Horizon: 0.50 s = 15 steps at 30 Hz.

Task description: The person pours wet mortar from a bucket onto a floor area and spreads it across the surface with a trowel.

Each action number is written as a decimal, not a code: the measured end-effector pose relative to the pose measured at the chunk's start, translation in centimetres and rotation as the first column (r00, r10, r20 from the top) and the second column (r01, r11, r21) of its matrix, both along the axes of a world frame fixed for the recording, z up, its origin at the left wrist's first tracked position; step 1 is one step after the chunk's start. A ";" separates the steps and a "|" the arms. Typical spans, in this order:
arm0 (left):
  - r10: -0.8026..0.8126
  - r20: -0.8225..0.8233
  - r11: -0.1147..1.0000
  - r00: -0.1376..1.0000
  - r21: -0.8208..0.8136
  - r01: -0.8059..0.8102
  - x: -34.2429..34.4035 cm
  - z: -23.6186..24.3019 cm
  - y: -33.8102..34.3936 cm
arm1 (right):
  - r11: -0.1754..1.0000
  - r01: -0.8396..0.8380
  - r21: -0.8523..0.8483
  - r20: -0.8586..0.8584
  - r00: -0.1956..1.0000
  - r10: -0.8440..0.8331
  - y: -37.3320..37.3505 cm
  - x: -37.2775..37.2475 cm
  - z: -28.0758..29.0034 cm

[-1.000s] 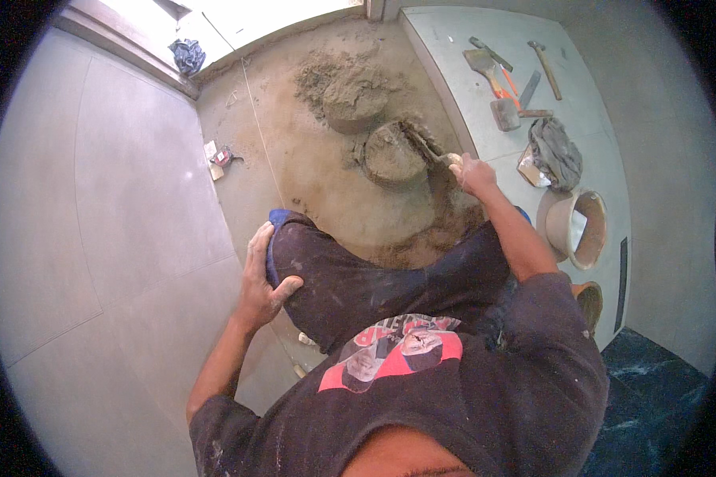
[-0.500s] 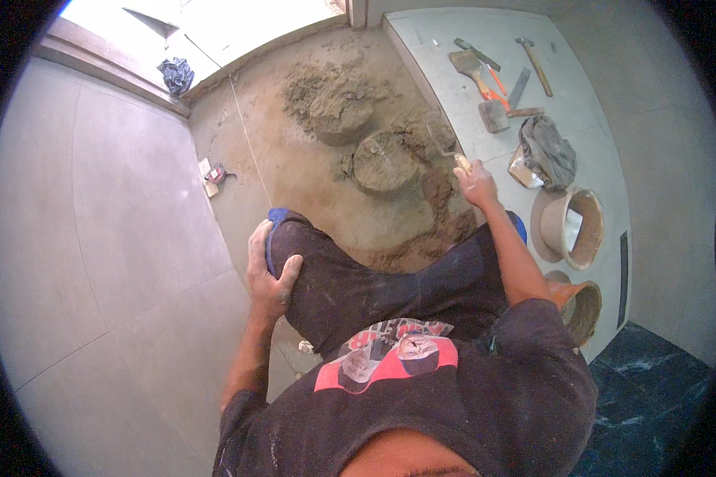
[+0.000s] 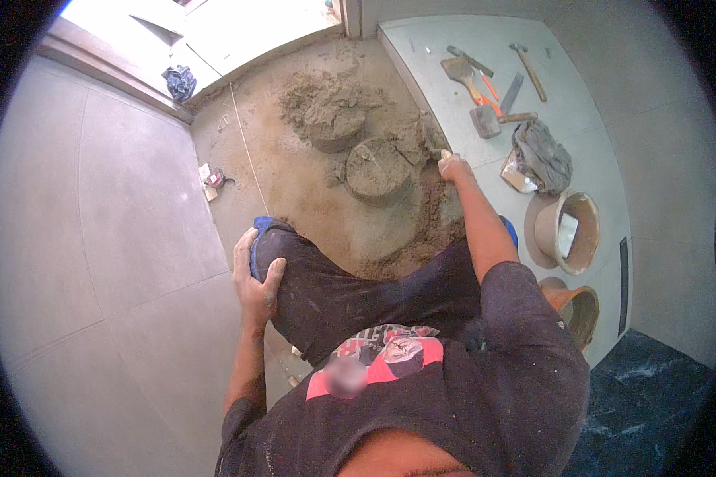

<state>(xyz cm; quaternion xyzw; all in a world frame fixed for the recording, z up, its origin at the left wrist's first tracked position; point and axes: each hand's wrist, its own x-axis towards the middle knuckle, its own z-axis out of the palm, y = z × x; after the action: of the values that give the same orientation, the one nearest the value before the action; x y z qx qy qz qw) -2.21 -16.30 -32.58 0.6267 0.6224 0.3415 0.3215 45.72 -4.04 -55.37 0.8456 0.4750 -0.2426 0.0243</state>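
Note:
My right hand (image 3: pixel 455 168) is closed round the handle of a trowel (image 3: pixel 433 145), low over the damp mortar beside the raised tiled slab. The trowel's blade is partly lost against the grey mortar. To its left sits a round, flat-topped mortar mound (image 3: pixel 378 171), with a rougher heap of mortar (image 3: pixel 330 111) behind it. Loose, darker mix (image 3: pixel 426 211) lies between the round mound and my knees. My left hand (image 3: pixel 257 278) rests on my left knee, thumb apart and fingers stretched over a blue knee pad (image 3: pixel 259 230), holding nothing.
On the slab (image 3: pixel 485 175) at right lie a hammer (image 3: pixel 529 70), a brush (image 3: pixel 459 70), a mallet (image 3: pixel 485 122), a grey cloth (image 3: pixel 545 155) and two buckets, one beige (image 3: pixel 545 226), one orange (image 3: pixel 557 296). A taut string (image 3: pixel 249 151) and a tape measure (image 3: pixel 216 179) are at left.
My right hand and the trowel have shifted slightly left and stay by the slab's edge. My left hand stays on the knee. The view has shifted a little.

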 end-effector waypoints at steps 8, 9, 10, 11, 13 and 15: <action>0.047 0.079 0.998 0.996 0.026 -0.049 -0.6 -0.7 -0.7 | 0.910 0.395 -0.126 -0.568 0.723 -0.393 -2.9 0.2 -4.0; 0.049 0.055 0.998 0.997 0.034 -0.051 -0.8 -0.2 -0.7 | 0.880 0.447 -0.161 -0.673 0.603 -0.429 -4.0 -1.1 -4.1; 0.052 0.039 0.998 0.998 0.042 -0.054 -0.9 0.1 -0.8 | 0.848 0.490 -0.199 -0.756 0.474 -0.451 -4.9 -2.1 -3.7; 0.051 0.044 0.998 0.998 0.043 -0.053 -0.7 0.2 -0.7 | 0.868 0.467 -0.166 -0.729 0.535 -0.427 -5.7 -2.6 -3.5; 0.047 0.053 0.998 0.997 0.039 -0.050 -0.5 0.1 -0.6 | 0.903 0.414 -0.110 -0.661 0.648 -0.378 -7.0 -3.2 -3.2; 0.045 0.082 0.999 0.996 0.021 -0.047 -0.2 0.0 -0.3 | 0.985 0.169 -0.030 -0.350 0.921 -0.169 -7.3 -2.8 -2.7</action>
<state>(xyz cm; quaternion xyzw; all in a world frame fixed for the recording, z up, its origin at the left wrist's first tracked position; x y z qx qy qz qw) -2.42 -16.58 -32.56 0.6015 0.6190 0.3811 0.3315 42.97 -11.33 -58.11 0.8264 0.3971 -0.3908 -0.0820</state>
